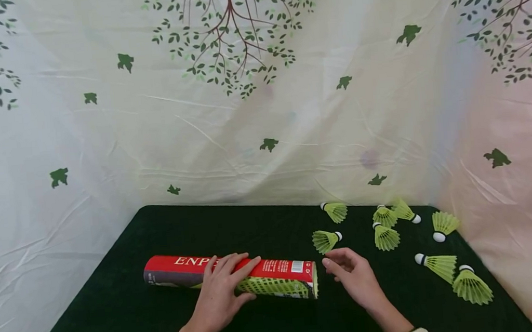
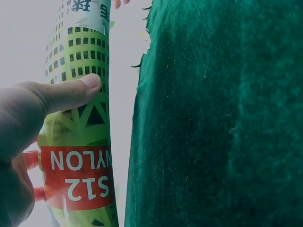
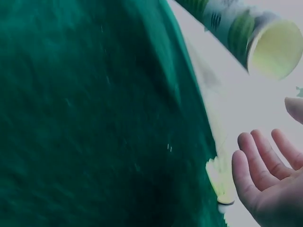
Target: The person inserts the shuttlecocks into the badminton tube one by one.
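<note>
A red, grey and green shuttlecock tube (image 1: 279, 280) lies on its side across the dark green cloth. My left hand (image 1: 217, 295) grips it around the middle, fingers over the top. In the left wrist view the thumb (image 2: 75, 96) presses the mesh-printed side, above a red band reading NYLON S12. The tube's right end (image 3: 277, 52) is uncovered, with a pale yellow-green inside. Just right of that end is my right hand (image 1: 357, 281), holding nothing, its fingers (image 3: 260, 165) loosely bent and apart. A yellow shuttlecock (image 1: 325, 240) with a white tip lies just beyond the right fingertips.
More yellow shuttlecocks lie toward the right of the table: one at the back (image 1: 336, 212), a cluster (image 1: 386, 237) behind the right hand, one (image 1: 445, 223) by the right edge and a pair (image 1: 472, 288) nearer me. A leaf-printed pale curtain (image 1: 227, 153) hangs behind the table.
</note>
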